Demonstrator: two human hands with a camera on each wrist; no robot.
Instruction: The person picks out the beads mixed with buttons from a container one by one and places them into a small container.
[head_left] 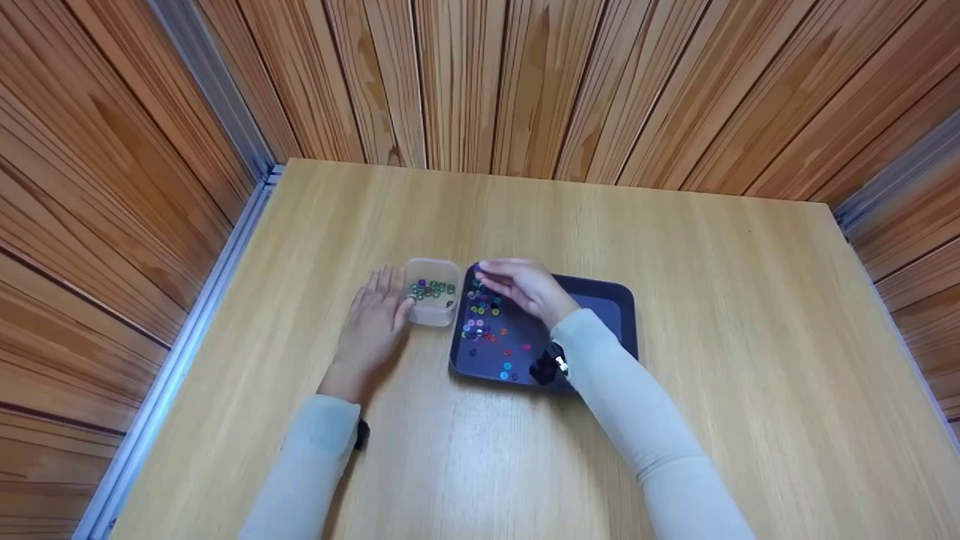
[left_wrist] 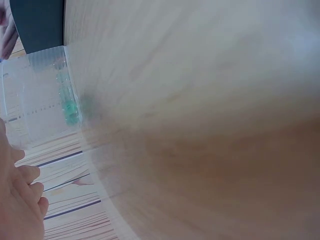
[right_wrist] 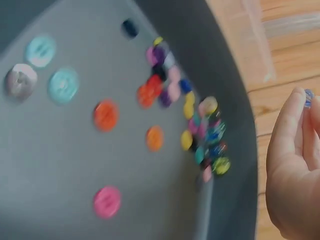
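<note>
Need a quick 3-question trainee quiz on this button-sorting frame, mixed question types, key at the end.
1. True or false: the left hand rests flat beside the clear plastic container.
2. What does the right hand pinch? A) a small button B) a coin C) nothing
3. Where do most loose buttons lie in the dark tray?

Key: 1 true. 2 A, a small button, seen in the right wrist view. 3 Clustered along the tray wall nearest the container.

Clear tub (left_wrist: 35, 95), perhaps green buttons (left_wrist: 69, 107)

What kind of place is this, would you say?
Probably a small wood-panelled booth set up for tabletop sorting: plank walls close around a bare wooden table holding a dark tray of buttons.
</note>
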